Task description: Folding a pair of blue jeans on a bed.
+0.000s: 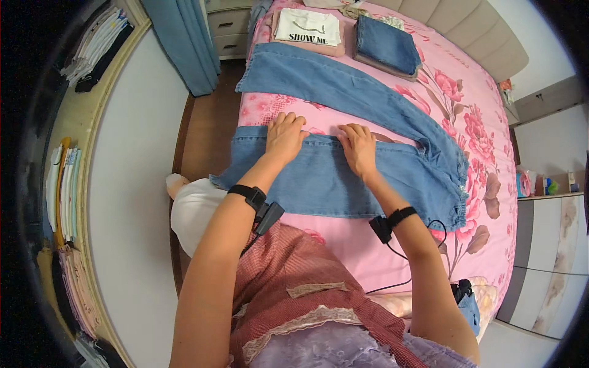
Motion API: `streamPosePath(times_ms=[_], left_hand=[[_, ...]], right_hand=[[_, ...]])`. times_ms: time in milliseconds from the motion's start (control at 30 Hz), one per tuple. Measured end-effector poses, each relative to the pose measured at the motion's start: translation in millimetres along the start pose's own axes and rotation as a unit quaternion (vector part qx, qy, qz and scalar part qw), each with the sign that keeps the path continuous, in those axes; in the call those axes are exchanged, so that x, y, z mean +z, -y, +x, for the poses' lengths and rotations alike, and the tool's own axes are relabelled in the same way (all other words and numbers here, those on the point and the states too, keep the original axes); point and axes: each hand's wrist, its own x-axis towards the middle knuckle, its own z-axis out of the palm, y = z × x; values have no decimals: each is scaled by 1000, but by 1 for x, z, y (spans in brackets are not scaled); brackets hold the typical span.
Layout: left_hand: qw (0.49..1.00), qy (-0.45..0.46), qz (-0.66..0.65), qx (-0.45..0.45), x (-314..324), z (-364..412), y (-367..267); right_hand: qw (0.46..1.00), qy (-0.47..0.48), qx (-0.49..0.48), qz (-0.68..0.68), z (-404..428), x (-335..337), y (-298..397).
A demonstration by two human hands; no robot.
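Observation:
A pair of blue denim jeans (322, 179) lies spread on a bed, its two legs apart and its elastic waistband (461, 193) at the right. My left hand (285, 135) rests on the upper edge of the nearer leg, close to the hem end. Further along that same edge is my right hand (358, 148), fingers bent with the tips at the seam. Neither hand clearly grips the cloth; the fingertips partly hide the edge. The farther leg (340, 80) curves away beyond both hands.
Pink floral bedding (478, 129) covers the bed. Behind the jeans lie a folded white printed T-shirt (308, 27) and a stack topped by folded dark jeans (386, 46). Shelves of folded clothes (64, 193) stand left. A cable (395, 283) runs from my right wrist strap.

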Motion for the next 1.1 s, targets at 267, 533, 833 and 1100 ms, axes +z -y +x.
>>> streamPosePath(times_ms=[267,533,833,1100], left_hand=[[995,69,-16,-67,4,11,5],[997,-12,42,-68,26,14,2],[990,-97,96,-25,43,11,2],[986,-129,104,7,48,10,7]], right_hand=[[957,234,13,173,48,10,-29],[998,53,30,-24,29,37,-1],[993,-53,-28,-97,17,30,15],[981,137,-46,-128,-39,8,14]])
